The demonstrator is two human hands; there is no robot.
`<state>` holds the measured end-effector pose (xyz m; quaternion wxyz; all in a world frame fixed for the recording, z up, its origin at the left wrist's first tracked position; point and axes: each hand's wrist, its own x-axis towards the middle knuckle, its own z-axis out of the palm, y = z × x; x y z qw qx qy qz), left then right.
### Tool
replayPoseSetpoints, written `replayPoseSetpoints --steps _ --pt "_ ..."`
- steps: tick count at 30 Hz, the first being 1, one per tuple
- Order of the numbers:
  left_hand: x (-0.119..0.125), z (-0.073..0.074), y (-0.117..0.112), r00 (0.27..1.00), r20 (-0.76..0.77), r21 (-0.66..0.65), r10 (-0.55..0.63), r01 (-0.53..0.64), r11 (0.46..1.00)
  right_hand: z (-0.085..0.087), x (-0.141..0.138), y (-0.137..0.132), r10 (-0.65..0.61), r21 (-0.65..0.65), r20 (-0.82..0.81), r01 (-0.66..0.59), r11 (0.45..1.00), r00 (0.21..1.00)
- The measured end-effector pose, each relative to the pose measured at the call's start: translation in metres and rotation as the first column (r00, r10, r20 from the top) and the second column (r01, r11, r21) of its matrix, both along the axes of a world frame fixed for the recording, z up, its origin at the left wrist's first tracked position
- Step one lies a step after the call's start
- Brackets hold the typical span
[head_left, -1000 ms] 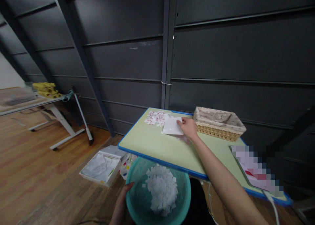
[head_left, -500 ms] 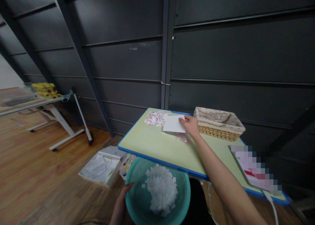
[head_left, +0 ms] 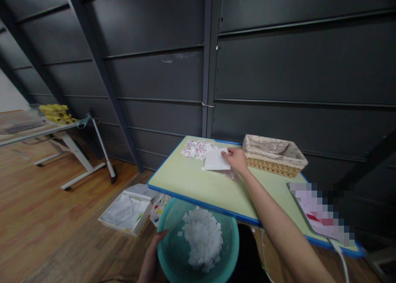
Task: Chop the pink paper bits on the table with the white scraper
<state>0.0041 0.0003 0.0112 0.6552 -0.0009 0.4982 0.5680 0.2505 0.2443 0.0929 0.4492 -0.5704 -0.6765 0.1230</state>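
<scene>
My right hand (head_left: 236,159) grips the right edge of a white card (head_left: 215,159) just over the table, thumb on top. Behind and left of the card lies a spread of small white and pink paper pieces (head_left: 195,148). A few pinkish scraps (head_left: 229,174) show under the card's near edge. My left hand (head_left: 154,246) holds the rim of a green plastic basin (head_left: 233,241) below the table's front edge, its thumb over the rim and the other fingers hidden. Inside the basin sits a heap of small white pieces (head_left: 204,238).
The pale green table (head_left: 182,178) has a blue edge. A cloth-lined wicker basket (head_left: 274,167) stands at its back right, and a flat pinkish item, partly pixelated (head_left: 312,208), lies at the right. An open white box (head_left: 123,211) rests on the floor. Another table (head_left: 58,128) stands far left.
My right hand and the card have shifted slightly left and toward me, and the card sits lower. The left hand and basin have barely moved.
</scene>
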Motion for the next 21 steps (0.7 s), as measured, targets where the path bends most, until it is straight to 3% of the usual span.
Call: replayPoseSetpoints --steps 3,6,15,21 --pt "-0.001 -0.007 0.0 1.0 -0.012 0.014 -0.017 0.017 1.0 -0.003 0.002 0.003 0.064 -0.042 -0.108 -0.069 0.997 0.992" --pt "-0.003 -0.012 0.001 0.999 -0.022 0.008 -0.038 0.038 0.999 -0.005 0.005 0.006 0.049 -0.046 -0.169 -0.058 0.997 0.984" --pt "0.0 -0.003 0.002 1.0 -0.023 -0.003 -0.003 0.003 1.0 -0.004 0.0 0.002 0.071 -0.032 -0.159 -0.077 0.997 0.985" --pt "-0.003 -0.015 0.001 0.999 -0.008 0.033 -0.035 0.036 0.999 -0.004 0.0 0.002 0.064 -0.029 -0.087 -0.067 0.997 0.994"
